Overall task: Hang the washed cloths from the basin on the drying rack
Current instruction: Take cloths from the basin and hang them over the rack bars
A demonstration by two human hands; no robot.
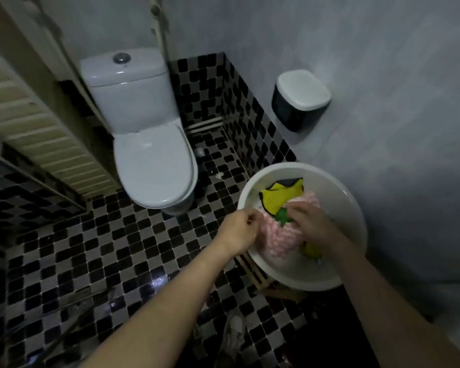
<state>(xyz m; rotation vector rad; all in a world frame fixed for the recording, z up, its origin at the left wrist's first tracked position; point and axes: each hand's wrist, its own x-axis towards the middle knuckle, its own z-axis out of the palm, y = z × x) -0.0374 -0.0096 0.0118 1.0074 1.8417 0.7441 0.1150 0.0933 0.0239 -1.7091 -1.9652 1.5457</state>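
Sitting on a slatted wooden stool (255,274), a round white plastic basin (340,203) holds a heap of damp cloths. A smooth yellow cloth with dark trim (279,195) lies crumpled toward its far side, a pink-and-white fuzzy cloth (279,237) fills the near middle, and a small green scrap (283,217) shows between them. Another yellow fold peeks out under the right wrist.

The right hand (312,225) is curled down into the pile, gripping the pink-and-white fuzzy cloth near the green scrap. The left hand (237,231), fingers bent at the basin's near rim, seems to pinch that cloth's edge, though blur makes this uncertain.

Glossy black-and-grey mosaic floor tiles (91,248) surround a white ceramic toilet (149,144) with its lid closed, and a black wall-mounted box with a white lid (299,100) hangs above.
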